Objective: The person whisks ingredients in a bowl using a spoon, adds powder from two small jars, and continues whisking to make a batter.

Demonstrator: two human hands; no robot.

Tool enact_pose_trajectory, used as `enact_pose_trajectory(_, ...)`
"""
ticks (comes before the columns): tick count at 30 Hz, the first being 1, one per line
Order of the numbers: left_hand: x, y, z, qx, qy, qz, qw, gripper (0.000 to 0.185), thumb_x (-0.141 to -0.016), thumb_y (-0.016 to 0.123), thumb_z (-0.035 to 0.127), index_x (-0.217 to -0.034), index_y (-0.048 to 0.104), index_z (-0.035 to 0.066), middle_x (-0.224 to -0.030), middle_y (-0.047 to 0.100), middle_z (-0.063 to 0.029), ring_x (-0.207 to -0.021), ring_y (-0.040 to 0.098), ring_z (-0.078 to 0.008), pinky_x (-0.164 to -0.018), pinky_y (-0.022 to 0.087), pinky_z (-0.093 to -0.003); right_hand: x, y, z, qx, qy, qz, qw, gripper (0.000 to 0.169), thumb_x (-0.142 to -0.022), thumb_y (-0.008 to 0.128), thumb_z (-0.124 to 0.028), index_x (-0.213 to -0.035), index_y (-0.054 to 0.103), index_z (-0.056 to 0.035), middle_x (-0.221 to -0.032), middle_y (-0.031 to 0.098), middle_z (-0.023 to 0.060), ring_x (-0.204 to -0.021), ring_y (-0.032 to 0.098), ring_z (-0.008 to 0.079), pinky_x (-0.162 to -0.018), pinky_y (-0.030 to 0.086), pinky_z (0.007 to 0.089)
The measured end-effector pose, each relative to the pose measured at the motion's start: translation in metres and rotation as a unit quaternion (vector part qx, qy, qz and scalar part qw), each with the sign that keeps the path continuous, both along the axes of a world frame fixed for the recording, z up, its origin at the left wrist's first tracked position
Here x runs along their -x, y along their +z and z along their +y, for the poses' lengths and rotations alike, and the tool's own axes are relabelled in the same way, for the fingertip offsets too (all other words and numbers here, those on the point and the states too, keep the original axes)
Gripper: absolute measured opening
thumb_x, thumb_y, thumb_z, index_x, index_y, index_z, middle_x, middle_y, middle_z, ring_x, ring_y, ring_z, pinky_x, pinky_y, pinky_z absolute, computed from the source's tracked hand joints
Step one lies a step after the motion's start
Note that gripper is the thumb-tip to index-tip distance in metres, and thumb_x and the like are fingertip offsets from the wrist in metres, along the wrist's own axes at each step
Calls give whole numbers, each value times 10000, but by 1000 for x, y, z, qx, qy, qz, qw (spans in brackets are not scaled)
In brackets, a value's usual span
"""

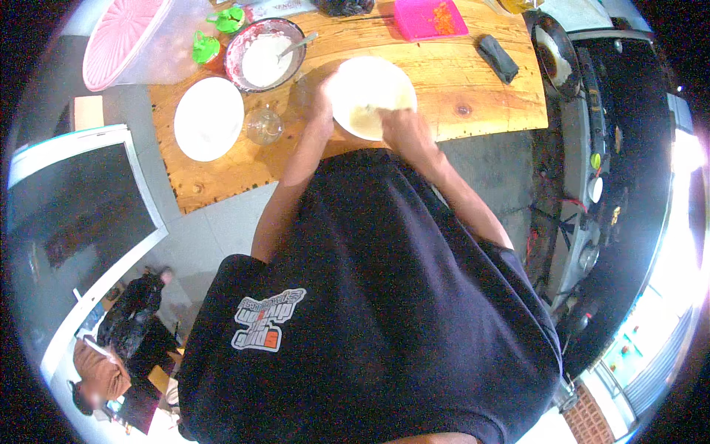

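Note:
A round white bowl or deep plate (373,83) with some pale, yellowish stuff in it stands at the table edge before me. My left hand (327,97) holds its left rim. Over its lower right side is my right hand (400,125), fingers closed and blurred; whatever it may grip cannot be made out. Up and to the left, a dark-rimmed bowl (266,54) holds white batter or paste with a metal spoon (298,47) in it. A white plate (209,119) and a clear glass vessel (265,125) lie further left.
Green-lidded jars (206,49) and a pink-lidded plastic container (125,41) stand at the table's left. A pink tray (424,25) with orange shreds and a dark folded object (498,59) are at the right. Beyond the wooden table (471,105), a pan (554,53) sits by the stove.

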State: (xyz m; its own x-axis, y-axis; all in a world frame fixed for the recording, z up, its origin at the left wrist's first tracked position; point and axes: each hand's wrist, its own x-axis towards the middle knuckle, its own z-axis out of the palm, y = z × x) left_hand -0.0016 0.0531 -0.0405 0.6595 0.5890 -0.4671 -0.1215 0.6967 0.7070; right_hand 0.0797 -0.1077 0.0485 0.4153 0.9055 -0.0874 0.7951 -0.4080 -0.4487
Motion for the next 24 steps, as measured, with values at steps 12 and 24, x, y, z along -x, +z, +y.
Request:
enact_pose_trajectory(12,0,63,-8,-34,12,127,991,385,-923,494,322,-1114,608,7,-979,654,-68,-866,623,-169,-797,490,-295,-18,-8,2,-3,-93,-35,995,204,-811,500,-124,-881,677,-51,-712,639,221,-640,653,352,-570,532,457)
enact_pose_trajectory(24,4,39,-4,11,27,33,999,377,-884,515,275,-1117,604,-8,-1015,651,-127,-898,638,-227,-802,511,-339,7,-16,-8,-119,-7,61,991,181,-805,499,-109,-845,663,-44,-688,628,224,-625,637,382,-549,521,470)
